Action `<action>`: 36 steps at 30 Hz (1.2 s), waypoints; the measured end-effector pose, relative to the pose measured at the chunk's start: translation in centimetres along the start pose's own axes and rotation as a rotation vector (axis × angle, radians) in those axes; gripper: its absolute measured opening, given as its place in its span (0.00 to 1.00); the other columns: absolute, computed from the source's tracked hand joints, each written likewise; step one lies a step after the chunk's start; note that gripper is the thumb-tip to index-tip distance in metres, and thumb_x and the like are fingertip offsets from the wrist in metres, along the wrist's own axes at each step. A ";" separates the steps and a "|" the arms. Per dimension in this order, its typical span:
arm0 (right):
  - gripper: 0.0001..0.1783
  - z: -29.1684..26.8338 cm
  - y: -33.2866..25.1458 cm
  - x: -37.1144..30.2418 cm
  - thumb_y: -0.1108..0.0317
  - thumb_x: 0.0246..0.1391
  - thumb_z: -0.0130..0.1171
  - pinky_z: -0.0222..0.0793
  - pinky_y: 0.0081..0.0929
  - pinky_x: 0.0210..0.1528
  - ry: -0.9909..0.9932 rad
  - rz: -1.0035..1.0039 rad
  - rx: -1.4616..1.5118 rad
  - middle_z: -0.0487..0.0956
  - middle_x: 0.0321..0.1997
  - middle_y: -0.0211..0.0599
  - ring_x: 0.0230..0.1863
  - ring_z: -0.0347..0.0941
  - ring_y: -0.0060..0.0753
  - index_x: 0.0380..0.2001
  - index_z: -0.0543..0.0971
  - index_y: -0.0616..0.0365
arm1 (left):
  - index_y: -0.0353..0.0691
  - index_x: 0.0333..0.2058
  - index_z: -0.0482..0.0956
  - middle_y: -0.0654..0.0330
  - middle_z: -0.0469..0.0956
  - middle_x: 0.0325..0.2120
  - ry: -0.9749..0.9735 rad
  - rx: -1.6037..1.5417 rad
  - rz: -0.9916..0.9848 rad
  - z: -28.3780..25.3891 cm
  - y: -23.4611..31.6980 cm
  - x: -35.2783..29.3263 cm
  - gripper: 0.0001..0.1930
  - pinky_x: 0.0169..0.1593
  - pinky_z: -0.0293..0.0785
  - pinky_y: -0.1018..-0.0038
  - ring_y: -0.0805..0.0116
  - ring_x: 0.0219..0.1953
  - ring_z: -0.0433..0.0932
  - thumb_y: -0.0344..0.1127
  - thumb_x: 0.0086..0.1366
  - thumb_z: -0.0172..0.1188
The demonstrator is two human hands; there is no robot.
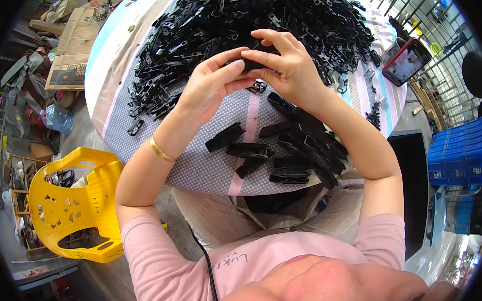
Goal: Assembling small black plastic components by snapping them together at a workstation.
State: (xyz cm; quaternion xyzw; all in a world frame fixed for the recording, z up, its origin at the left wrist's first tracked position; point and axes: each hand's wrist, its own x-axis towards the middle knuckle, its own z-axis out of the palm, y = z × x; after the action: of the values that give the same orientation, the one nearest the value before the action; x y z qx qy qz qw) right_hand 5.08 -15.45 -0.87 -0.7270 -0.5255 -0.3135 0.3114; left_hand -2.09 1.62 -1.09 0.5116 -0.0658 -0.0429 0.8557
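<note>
Above the table's middle, my left hand [208, 85] is closed in a pinch on a small black plastic part [252, 65]. My right hand [292, 69] grips the other end of it between thumb and index finger, with the remaining fingers raised. Much of the part is hidden by my fingers. Behind both hands spreads a large heap of loose black plastic pieces [216, 22]. Nearer to me lie several elongated black blocks [247, 150], which look like the same kind of pieces put together in stacks.
A patterned cloth covers the round table [192, 162]. At its right edge stands a phone [406, 62] in a red case. A yellow plastic chair [103, 206] is on the left, a blue crate [457, 154] on the right. Cardboard [74, 47] leans at the far left.
</note>
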 end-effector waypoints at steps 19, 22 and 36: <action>0.14 -0.8 11.7 0.8 0.65 0.44 0.57 0.68 0.27 0.40 0.020 0.375 -0.404 0.78 0.32 0.36 0.36 0.73 0.35 0.37 0.76 0.52 | 0.29 0.48 0.64 0.49 0.72 0.39 -0.032 0.035 -0.040 1.0 -0.5 0.5 0.15 0.49 0.72 0.68 0.56 0.44 0.74 0.29 0.64 0.44; 0.20 -1.4 10.4 1.4 0.68 0.43 0.57 0.69 0.37 0.40 0.072 0.462 -0.241 0.77 0.36 0.43 0.35 0.74 0.43 0.43 0.70 0.55 | 0.28 0.48 0.64 0.46 0.71 0.40 0.012 -0.053 -0.059 1.1 0.0 0.4 0.16 0.50 0.71 0.66 0.53 0.45 0.73 0.29 0.64 0.39; 0.16 -1.7 -0.2 1.4 0.79 0.40 0.59 0.67 0.22 0.46 -0.224 0.378 0.696 0.77 0.37 0.34 0.41 0.72 0.24 0.38 0.74 0.63 | 0.25 0.47 0.64 0.45 0.68 0.45 0.011 -0.209 -0.081 0.0 0.0 0.0 0.16 0.53 0.68 0.63 0.56 0.46 0.71 0.30 0.65 0.38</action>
State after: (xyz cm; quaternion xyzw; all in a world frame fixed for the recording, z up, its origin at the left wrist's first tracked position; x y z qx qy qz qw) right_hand 5.04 -15.94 1.27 -0.6918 -0.4879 0.0267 0.5316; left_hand -2.05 1.61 -1.09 0.4218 -0.0357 -0.0815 0.9023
